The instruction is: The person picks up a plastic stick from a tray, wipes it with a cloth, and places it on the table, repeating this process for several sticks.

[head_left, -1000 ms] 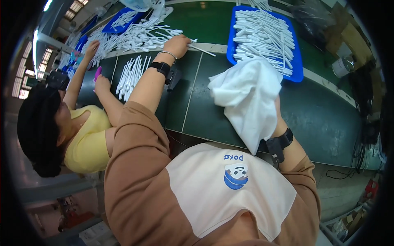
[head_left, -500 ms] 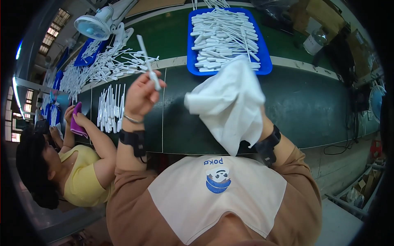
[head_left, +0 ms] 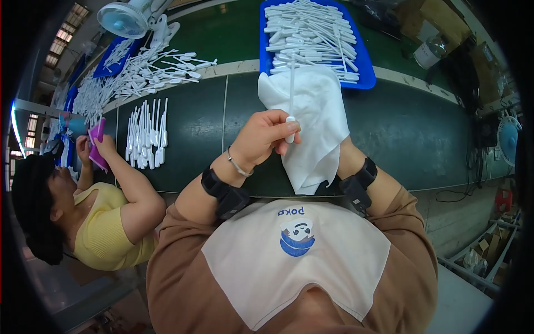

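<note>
My left hand is closed on a slim white plastic stick, pinching its thicker end with thumb and fingers. The stick stands almost upright, its thin end pointing to the far side, in front of a white cloth. That cloth is draped over my right hand, which carries it above the dark green bench. Only the wrist side of this hand shows; its fingers are hidden under the fabric. Just beyond the cloth is a blue tray heaped with similar white sticks.
A row of white sticks lies on the bench at left, with a loose heap beyond. A co-worker in yellow holds a purple cloth. A fan stands far left. A clear bottle stands far right.
My left hand has swung right with the stick, from beside the row to the front of the cloth. The cloth on my right hand has shifted and hangs more gathered.
</note>
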`<state>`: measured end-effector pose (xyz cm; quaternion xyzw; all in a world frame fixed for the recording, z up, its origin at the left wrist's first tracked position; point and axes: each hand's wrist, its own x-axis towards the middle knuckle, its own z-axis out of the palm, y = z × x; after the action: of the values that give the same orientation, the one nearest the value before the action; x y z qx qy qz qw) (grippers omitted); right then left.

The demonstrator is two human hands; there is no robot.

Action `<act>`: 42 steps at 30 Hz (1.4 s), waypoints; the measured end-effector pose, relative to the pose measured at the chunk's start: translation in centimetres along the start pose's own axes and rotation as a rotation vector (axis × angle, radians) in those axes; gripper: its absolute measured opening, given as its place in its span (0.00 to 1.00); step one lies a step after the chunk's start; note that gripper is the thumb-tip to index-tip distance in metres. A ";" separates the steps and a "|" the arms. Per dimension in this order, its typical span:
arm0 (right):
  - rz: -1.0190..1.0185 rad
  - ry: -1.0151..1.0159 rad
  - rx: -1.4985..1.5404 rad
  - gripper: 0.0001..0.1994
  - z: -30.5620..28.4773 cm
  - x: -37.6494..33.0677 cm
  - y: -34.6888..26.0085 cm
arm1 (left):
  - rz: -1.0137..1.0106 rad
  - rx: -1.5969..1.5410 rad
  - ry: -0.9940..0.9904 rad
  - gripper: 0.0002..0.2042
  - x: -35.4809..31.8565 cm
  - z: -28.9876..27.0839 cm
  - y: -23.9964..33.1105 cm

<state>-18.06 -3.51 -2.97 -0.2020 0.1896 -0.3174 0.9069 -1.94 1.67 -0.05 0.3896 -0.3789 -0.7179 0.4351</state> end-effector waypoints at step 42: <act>-0.447 0.107 -0.346 0.22 -0.8 -0.7 -0.1 | -0.150 -0.369 -0.189 0.14 0.9 0.1 -3.0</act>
<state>-19.03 -3.29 -3.48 -0.3734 0.2394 -0.4826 0.7553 -3.36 1.87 -2.90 0.2616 -0.2503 -0.8388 0.4067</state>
